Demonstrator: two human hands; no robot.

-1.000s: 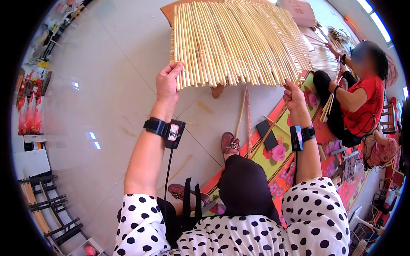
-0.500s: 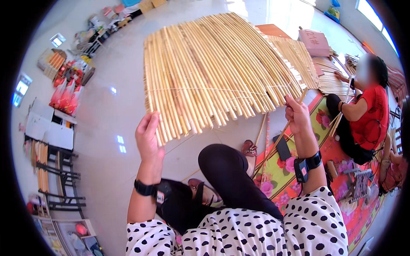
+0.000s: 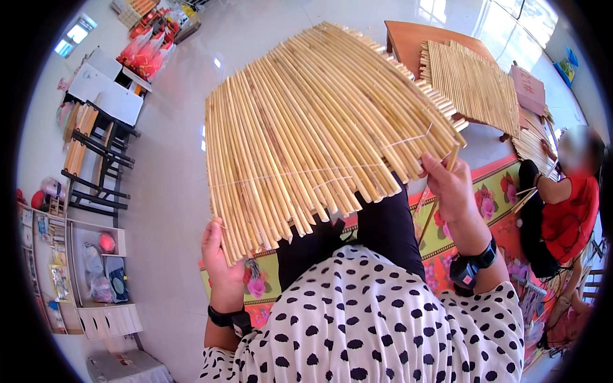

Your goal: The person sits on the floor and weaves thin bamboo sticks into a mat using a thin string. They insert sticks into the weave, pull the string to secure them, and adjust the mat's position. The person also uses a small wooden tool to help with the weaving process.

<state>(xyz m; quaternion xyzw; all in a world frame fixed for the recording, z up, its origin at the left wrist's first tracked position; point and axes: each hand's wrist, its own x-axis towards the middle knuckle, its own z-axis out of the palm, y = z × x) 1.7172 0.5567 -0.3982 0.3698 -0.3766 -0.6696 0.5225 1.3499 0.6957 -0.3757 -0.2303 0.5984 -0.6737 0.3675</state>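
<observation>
A mat of straw-coloured reed stalks (image 3: 313,127), bound by thin pale thread, hangs raised in front of me. Its near edge is uneven, and loose thread ends show on it. My left hand (image 3: 221,254) is closed on the near left corner, the thumb along the outer stalk. At the near right corner, my right hand (image 3: 449,188) pinches the mat between thumb and fingers. A loose thin stalk (image 3: 429,220) also runs through the right hand, slanting down towards my legs. The mat's underside and some of my fingertips are hidden.
On the right, a second reed mat (image 3: 476,86) lies on a brown table (image 3: 408,41), by a pink box (image 3: 529,89). A person in red (image 3: 571,210) sits nearby with stalks. Flowered matting (image 3: 498,191) covers floor beside me. Folded black-legged furniture (image 3: 96,159) and shelves (image 3: 102,274) line the left.
The mat and both hands are lower in the view, closer to my body. My view has swung, bringing the brown table and second mat more fully into sight. Both hands keep their hold.
</observation>
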